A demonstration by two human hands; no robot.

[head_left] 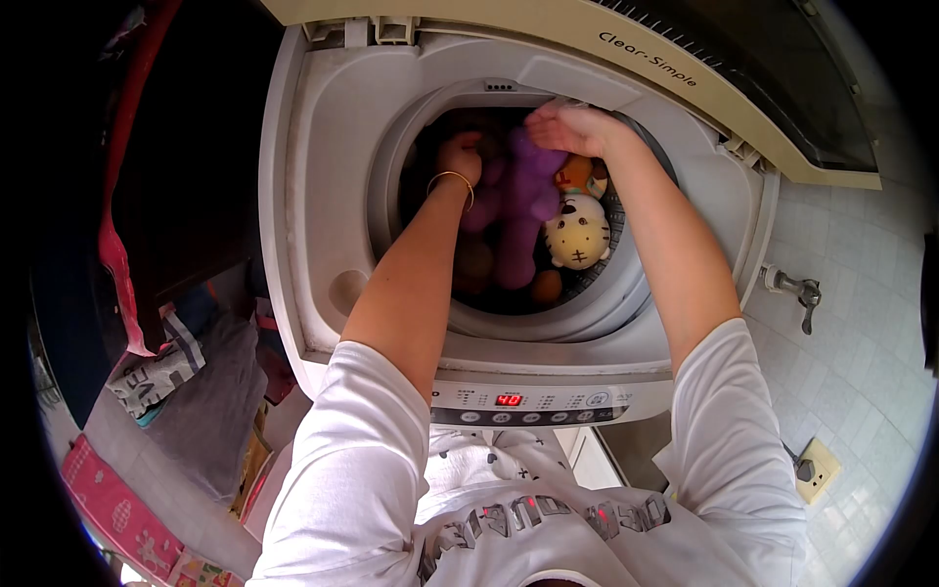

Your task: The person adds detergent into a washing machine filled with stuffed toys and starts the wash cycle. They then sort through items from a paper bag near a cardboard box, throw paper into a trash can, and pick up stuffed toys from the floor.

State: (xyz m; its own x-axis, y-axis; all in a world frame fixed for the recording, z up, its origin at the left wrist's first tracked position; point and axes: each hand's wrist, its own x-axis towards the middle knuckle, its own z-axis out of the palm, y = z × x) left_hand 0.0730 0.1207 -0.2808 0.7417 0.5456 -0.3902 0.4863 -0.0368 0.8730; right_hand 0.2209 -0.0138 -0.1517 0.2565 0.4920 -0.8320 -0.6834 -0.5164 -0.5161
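Both my arms reach into the drum of a top-loading washing machine (323, 196). My left hand (460, 159) is inside at the left, a bracelet (452, 178) on its wrist. Its fingers are curled beside a purple plush toy (528, 201); what they hold, if anything, is lost in the dark. My right hand (569, 127) is open at the toy's upper end, near the drum's far rim, its fingers stretched to the left. Below it lie an orange plush toy (575, 176) and a pale yellow tiger plush (579, 235). A small orange-brown piece (546, 286) shows lower down.
The raised lid (646, 49) stands behind the opening. On the front control panel (538, 403), a red display (508, 400) reads 40. To the right are a wall tap (794, 289) and a socket with a plug (817, 472). Grey cloth (210, 411) hangs at the left.
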